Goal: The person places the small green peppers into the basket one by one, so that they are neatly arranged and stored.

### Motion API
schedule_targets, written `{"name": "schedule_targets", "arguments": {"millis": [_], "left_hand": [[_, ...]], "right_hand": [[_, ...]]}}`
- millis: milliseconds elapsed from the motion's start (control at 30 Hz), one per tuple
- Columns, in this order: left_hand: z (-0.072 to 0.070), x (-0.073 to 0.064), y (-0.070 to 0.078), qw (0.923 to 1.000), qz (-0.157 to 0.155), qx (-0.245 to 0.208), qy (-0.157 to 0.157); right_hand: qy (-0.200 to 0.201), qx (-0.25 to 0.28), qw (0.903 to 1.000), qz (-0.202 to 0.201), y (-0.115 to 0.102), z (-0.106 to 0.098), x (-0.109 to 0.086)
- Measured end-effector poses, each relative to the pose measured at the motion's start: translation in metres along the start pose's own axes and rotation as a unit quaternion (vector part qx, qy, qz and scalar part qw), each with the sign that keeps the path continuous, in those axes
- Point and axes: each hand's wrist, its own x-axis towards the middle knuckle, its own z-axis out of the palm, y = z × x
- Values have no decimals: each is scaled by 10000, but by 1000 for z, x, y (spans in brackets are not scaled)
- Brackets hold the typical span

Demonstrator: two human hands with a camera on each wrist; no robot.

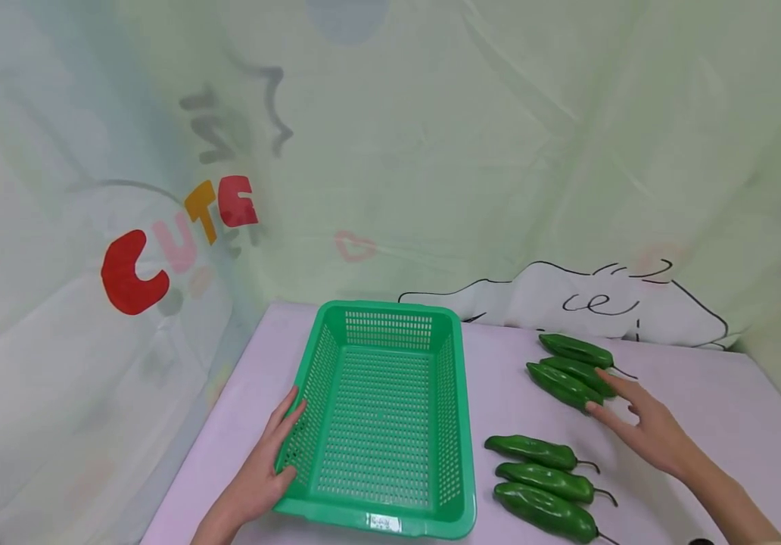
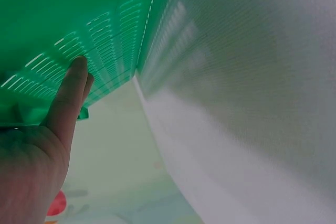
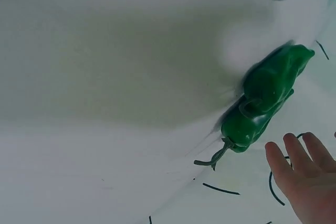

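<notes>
My left hand (image 1: 254,477) holds the left side of a green plastic basket (image 1: 464,424), its thumb over the rim. In the left wrist view, straight fingers (image 2: 68,95) lie along the slotted outer wall. My right hand (image 1: 656,431) reaches over the back group of green peppers, fingers spread and nothing in its grasp. Its thumb and index fingertips overlap the nearer pepper (image 1: 564,386) and the middle pepper (image 1: 581,372) in the head view. Behind these lies another pepper (image 1: 576,348). The right wrist view shows straight fingers (image 3: 299,161) beside a pepper (image 3: 273,80).
Three more peppers lie in a front group right of the basket, among them an upper pepper (image 1: 533,450), a middle pepper (image 1: 547,481) and a lower pepper (image 1: 546,511). A pale cloth covers the table (image 1: 704,386). Printed fabric (image 1: 431,166) hangs behind and at the sides.
</notes>
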Motion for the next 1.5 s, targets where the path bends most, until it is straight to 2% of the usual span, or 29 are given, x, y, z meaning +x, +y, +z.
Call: {"name": "schedule_targets", "arguments": {"millis": [367,633,867,1100,1300,1500], "left_hand": [[0,0,0,9999,106,76,88],[0,1,0,9995,219,218,82],[-2,2,-1,9988,305,338,163],[0,-1,-2,9985,376,361,191],[0,-3,-4,9970,552,481,266],[1,-1,-3,9968,557,518,263]], "right_hand": [[-118,286,9995,82,11,-14,25],[167,422,9987,234,30,-30,43],[226,861,9928,801,45,-36,62],[-92,975,9881,1187,60,-34,72],[-462,741,9889,1205,84,-25,79],[-828,716,9854,1305,91,-20,82]]}}
